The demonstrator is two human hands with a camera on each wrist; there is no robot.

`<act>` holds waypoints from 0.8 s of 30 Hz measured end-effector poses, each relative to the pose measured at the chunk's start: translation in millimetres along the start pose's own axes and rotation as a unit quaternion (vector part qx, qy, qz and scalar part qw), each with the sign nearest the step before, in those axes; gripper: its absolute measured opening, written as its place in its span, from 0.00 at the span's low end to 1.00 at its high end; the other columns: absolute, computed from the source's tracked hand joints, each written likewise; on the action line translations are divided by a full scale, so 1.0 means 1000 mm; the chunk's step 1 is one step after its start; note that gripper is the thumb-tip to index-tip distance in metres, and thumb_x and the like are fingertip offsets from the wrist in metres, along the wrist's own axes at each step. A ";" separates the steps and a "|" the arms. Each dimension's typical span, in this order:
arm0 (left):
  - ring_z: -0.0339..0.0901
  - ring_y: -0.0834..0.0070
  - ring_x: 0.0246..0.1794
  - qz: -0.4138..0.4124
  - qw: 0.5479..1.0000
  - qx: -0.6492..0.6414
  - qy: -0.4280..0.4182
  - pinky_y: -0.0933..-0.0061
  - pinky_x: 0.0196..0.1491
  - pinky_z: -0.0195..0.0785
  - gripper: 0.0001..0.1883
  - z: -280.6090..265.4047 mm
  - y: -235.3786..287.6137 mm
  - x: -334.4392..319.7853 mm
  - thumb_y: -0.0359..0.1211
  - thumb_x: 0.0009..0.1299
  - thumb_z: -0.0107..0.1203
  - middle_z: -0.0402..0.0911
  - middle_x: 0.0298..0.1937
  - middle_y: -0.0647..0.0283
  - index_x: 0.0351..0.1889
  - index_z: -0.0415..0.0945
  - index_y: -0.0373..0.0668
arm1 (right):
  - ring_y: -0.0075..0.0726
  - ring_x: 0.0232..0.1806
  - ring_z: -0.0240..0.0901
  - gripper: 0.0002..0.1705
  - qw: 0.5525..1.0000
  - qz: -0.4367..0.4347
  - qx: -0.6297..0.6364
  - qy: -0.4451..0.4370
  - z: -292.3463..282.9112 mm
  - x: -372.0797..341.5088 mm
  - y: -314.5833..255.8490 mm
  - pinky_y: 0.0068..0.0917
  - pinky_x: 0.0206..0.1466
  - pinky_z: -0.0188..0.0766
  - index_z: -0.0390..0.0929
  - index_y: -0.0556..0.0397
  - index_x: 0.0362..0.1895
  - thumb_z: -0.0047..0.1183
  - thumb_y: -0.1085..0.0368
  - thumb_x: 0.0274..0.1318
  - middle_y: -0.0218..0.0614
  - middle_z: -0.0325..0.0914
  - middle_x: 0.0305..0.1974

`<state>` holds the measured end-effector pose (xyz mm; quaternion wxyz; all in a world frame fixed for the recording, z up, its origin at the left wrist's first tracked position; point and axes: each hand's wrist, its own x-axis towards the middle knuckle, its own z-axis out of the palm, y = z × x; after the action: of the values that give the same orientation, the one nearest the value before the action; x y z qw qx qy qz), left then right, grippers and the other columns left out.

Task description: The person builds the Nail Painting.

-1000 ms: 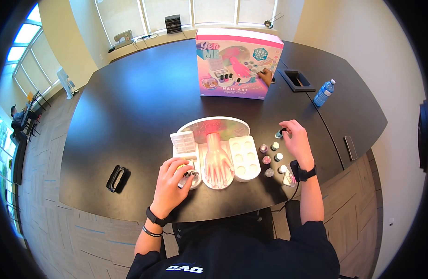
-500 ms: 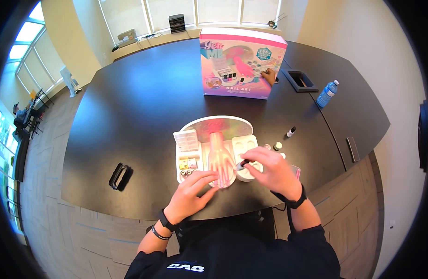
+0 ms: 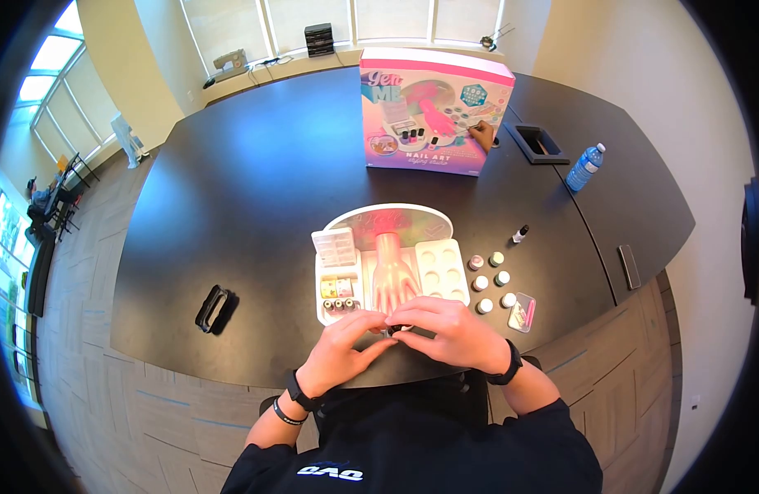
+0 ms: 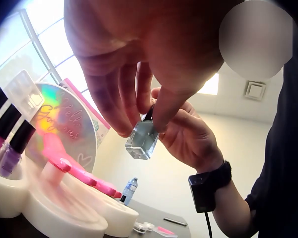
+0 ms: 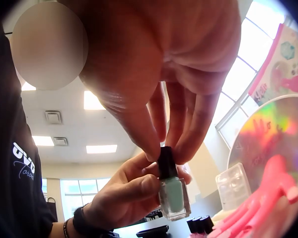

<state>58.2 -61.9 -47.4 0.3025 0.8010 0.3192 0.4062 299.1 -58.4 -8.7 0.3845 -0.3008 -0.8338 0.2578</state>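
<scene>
Both hands meet around a nail polish bottle [image 5: 175, 198] in front of the stand's near edge. Pale green polish shows through its clear glass. My right hand [image 3: 452, 333] pinches the black cap [image 5: 167, 162] between thumb and fingers. Lower down, my left hand [image 3: 340, 352] grips the glass body. The cap sits on the bottle in the right wrist view. Just beyond the hands, a pink model hand [image 3: 387, 263] lies palm down on a white nail-art stand [image 3: 323, 313] with a shiny rounded back panel [image 3: 416, 221].
Black-capped bottles [image 3: 339, 305] and tape rolls [image 3: 336, 286] fill the stand's left side. Right of its palette [image 3: 443, 267] stand several small jars [image 3: 480, 283], a clear case [image 3: 522, 313] and another black-capped bottle [image 3: 521, 234]. Farther back are the kit box [image 3: 435, 115] and water bottle [image 3: 586, 167].
My right hand has brought the polish bottle from the table's right side to the stand's front. My left hand has left the stand's left side and now grips the bottle too.
</scene>
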 end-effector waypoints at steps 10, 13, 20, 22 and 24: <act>0.91 0.63 0.45 -0.092 0.995 0.006 0.037 0.65 0.51 0.84 0.19 -0.021 -0.009 -0.014 0.24 0.69 0.73 0.89 0.48 0.56 0.58 0.84 0.38 | 0.49 0.52 0.87 0.15 0.997 0.041 -0.049 0.037 -0.013 -0.002 0.012 0.40 0.57 0.84 0.89 0.53 0.52 0.70 0.70 0.61 0.40 0.89 0.50; 0.91 0.62 0.45 -0.088 0.994 0.056 0.041 0.64 0.51 0.84 0.18 -0.033 -0.012 -0.020 0.24 0.70 0.72 0.89 0.49 0.56 0.58 0.85 0.39 | 0.49 0.53 0.87 0.14 0.994 0.043 -0.077 0.058 -0.021 -0.007 0.024 0.40 0.57 0.84 0.89 0.54 0.51 0.71 0.71 0.61 0.40 0.89 0.49; 0.89 0.57 0.47 -0.095 0.986 0.127 0.045 0.62 0.51 0.84 0.15 -0.045 -0.023 -0.032 0.22 0.70 0.70 0.88 0.51 0.55 0.54 0.85 0.38 | 0.48 0.50 0.87 0.12 0.985 0.059 -0.140 0.085 -0.046 -0.016 0.034 0.40 0.55 0.83 0.89 0.55 0.48 0.71 0.71 0.60 0.39 0.90 0.47; 0.88 0.52 0.50 -0.105 0.985 0.132 0.046 0.57 0.52 0.83 0.14 -0.046 -0.022 -0.032 0.25 0.71 0.70 0.88 0.51 0.55 0.54 0.86 0.39 | 0.49 0.48 0.86 0.11 0.980 0.074 -0.153 0.107 -0.052 -0.019 0.040 0.38 0.52 0.83 0.89 0.55 0.46 0.72 0.72 0.59 0.40 0.89 0.47; 0.87 0.52 0.50 -0.089 0.983 0.152 0.046 0.57 0.53 0.82 0.13 -0.047 -0.021 -0.030 0.25 0.70 0.70 0.88 0.52 0.56 0.52 0.86 0.39 | 0.49 0.48 0.86 0.11 0.976 0.082 -0.161 0.123 -0.064 -0.021 0.047 0.38 0.52 0.83 0.89 0.55 0.46 0.72 0.72 0.59 0.41 0.89 0.47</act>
<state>-1.2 -61.4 -54.1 0.1968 0.7864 0.4609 0.3612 375.2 -28.8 -13.6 0.4076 -0.4557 -0.7834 0.1117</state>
